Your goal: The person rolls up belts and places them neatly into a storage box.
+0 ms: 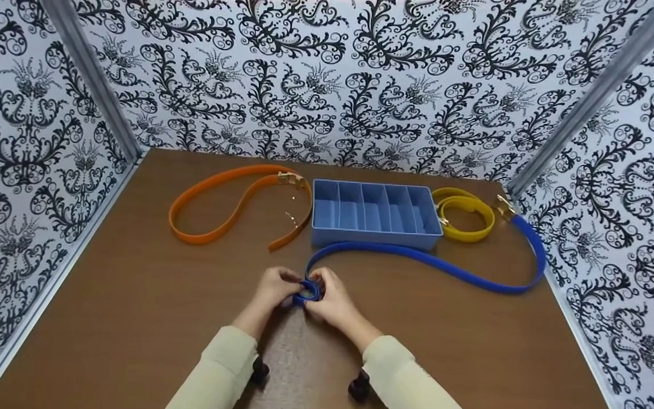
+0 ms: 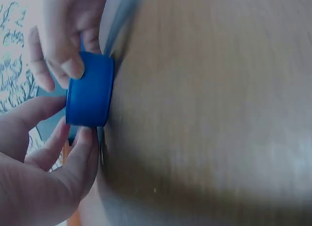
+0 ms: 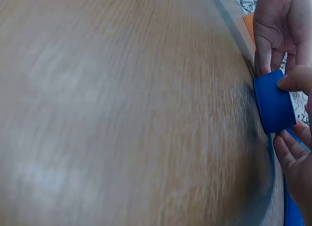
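Observation:
Near the middle of the table, both hands hold the rolled end of a blue belt [image 1: 384,248] upright on its edge. My left hand [image 1: 277,289] grips the coil from the left, its thumb and fingertips against the roll [image 2: 90,92] in the left wrist view. From the other side, my right hand [image 1: 332,300] pinches the same coil; in the right wrist view its thumb lies on the outer layer [image 3: 275,104]. The unrolled length runs from the coil past the box front and curves right to a gold buckle [image 1: 504,208].
A blue-grey box [image 1: 377,234] with several compartments stands at the back. Left of it lies an orange belt [image 1: 191,235] in a loose loop with a gold buckle. A coiled yellow belt [image 1: 469,234] lies at its right side. Patterned walls [image 1: 315,85] enclose the table.

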Tool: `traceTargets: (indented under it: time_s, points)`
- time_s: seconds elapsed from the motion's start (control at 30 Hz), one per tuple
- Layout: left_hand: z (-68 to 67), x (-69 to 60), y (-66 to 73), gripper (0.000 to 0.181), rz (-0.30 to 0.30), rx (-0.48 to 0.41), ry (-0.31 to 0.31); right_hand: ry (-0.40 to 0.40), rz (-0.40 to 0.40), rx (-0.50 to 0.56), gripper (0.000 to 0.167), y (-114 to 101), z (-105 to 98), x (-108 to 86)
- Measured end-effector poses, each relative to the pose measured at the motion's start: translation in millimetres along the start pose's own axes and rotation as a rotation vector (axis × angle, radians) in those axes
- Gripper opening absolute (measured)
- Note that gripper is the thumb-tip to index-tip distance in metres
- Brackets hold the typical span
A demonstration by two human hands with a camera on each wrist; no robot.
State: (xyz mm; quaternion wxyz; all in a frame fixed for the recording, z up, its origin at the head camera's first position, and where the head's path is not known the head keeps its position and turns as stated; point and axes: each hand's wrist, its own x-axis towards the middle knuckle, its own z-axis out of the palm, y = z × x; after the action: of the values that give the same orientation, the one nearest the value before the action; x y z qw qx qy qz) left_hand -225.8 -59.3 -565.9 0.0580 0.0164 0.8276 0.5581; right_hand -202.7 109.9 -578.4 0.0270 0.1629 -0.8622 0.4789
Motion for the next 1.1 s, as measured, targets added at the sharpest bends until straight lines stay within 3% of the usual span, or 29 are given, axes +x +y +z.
traceTargets:
  time_s: [0.13, 0.4, 0.7, 1.1]
  points:
    - [3.3, -7.2, 1.1, 0.019, 0.043, 0.048, 0.018, 0.006, 0.025, -0.018, 0.047, -3, 0, -0.1]
    - [1.4, -11.8, -3.5, 0.017, 0.011, 0.009, 0.035, -0.01, 0.105, -0.03, 0.065, -11, 3, 0.6]
    - [5.9, -8.7, -11.7, 0.015, 0.049, 0.007, 0.009, -0.042, 0.091, -0.026, 0.061, -3, 7, 0.2]
    - [8.3, -9.3, -16.1, 0.012, 0.087, -0.092, 0.011, -0.028, 0.05, 0.038, 0.054, -1, 7, -2.3]
